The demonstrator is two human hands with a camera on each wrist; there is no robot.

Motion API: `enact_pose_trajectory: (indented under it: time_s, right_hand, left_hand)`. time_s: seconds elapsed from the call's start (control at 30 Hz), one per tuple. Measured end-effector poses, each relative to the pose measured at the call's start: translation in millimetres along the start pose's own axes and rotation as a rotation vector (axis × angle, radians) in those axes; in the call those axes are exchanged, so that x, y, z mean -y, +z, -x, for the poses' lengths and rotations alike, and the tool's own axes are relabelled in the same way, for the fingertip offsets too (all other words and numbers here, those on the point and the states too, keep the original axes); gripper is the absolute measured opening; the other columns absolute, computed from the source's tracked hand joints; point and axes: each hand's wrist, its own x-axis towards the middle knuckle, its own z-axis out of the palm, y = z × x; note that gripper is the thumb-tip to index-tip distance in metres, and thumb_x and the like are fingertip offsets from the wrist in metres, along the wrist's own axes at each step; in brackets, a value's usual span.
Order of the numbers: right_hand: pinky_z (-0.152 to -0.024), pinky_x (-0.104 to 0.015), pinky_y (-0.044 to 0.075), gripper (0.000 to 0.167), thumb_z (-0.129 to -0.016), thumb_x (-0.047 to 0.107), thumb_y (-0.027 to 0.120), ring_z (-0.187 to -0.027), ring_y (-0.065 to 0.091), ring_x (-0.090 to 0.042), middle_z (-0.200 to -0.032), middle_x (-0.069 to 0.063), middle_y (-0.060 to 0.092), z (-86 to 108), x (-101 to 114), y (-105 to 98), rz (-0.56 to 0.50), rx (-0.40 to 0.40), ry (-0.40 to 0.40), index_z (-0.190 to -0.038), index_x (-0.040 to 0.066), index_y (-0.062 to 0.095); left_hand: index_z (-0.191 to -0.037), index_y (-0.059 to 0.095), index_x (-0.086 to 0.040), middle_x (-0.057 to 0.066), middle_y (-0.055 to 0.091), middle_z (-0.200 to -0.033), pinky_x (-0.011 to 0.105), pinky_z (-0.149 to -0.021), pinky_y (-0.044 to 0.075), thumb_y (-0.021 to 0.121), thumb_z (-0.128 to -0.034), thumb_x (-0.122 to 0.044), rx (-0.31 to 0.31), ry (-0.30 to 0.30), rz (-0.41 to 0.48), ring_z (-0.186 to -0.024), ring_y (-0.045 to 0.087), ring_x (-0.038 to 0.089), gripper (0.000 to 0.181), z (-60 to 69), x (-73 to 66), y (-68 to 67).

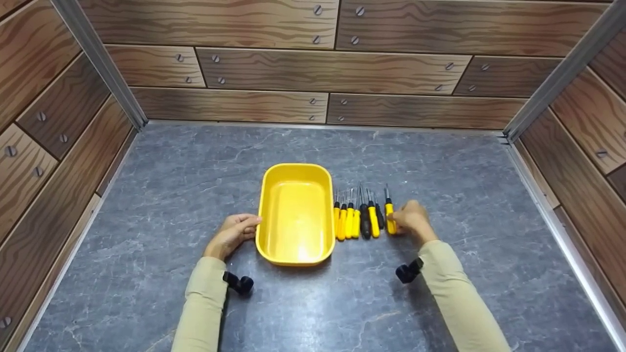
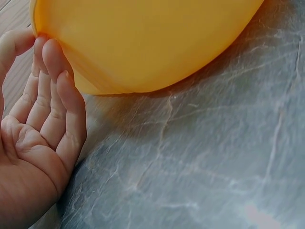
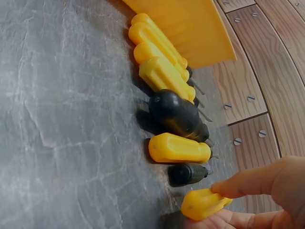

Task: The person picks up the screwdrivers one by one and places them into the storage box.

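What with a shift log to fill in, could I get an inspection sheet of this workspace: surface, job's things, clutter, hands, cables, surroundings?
Surface: gray marbled table, with light glare near the front.
Job's things: yellow tray, nothing inside; to its right, a row of seven screwdrivers, five with yellow handles and two with black; an eighth, the held screwdriver, is yellow-handled.
Clutter: nothing seen.
Hands: left hand holds the tray's left rim; right hand grips the eighth screwdriver by its handle.
Cables: nothing seen.
Surroundings: wood-patterned walls at the back and both sides, metal strips at the corners.
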Motion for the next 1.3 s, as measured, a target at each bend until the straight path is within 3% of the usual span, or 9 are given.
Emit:
enact_pose_trajectory:
  time_s: [0.17,0.57,0.9,1.3]
  right_hand:
    - [-0.047,-0.019,0.054,0.010,-0.080,0.006,0.065,-0.042,0.052,-0.003,-0.049,0.006,0.050,0.8,3.7,-0.6,-0.103,0.040,0.030,-0.082,-0.001,0.058]
    - [-0.055,-0.024,0.059,0.012,-0.081,0.003,0.063,-0.046,0.055,-0.004,-0.056,0.003,0.054,9.5,17.2,-1.4,-0.216,0.106,0.011,-0.089,-0.005,0.057]
    - [-0.064,-0.031,0.062,0.023,-0.083,0.001,0.063,-0.047,0.058,-0.005,-0.057,0.002,0.057,13.8,31.0,3.7,-0.236,0.133,-0.008,-0.101,-0.013,0.062]
    - [-0.058,-0.024,0.060,0.020,-0.085,0.001,0.063,-0.050,0.057,-0.005,-0.059,0.003,0.057,23.2,47.8,3.8,-0.227,0.164,-0.045,-0.100,-0.012,0.064]
  left_hand:
    - [-0.085,0.067,-0.011,-0.006,0.070,-0.073,0.019,-0.071,0.057,0.056,-0.0921,-0.008,0.011,0.003,0.005,-0.069,0.066,0.004,0.013,0.2,0.1,-0.3]
    - [-0.085,0.068,-0.011,-0.005,0.070,-0.072,0.019,-0.068,0.057,0.058,-0.0915,-0.010,-0.020,-0.003,0.003,-0.067,0.065,0.004,0.011,0.3,1.4,0.6]
    - [-0.084,0.068,-0.011,-0.006,0.069,-0.072,0.019,-0.069,0.057,0.057,-0.0921,-0.009,-0.009,0.001,0.004,-0.068,0.065,0.004,0.014,-0.8,0.5,0.0]
    - [-0.083,0.068,-0.012,-0.006,0.070,-0.071,0.019,-0.069,0.058,0.058,-0.0919,-0.009,-0.025,-0.007,0.001,-0.068,0.066,0.005,0.014,-0.7,-0.1,0.8]
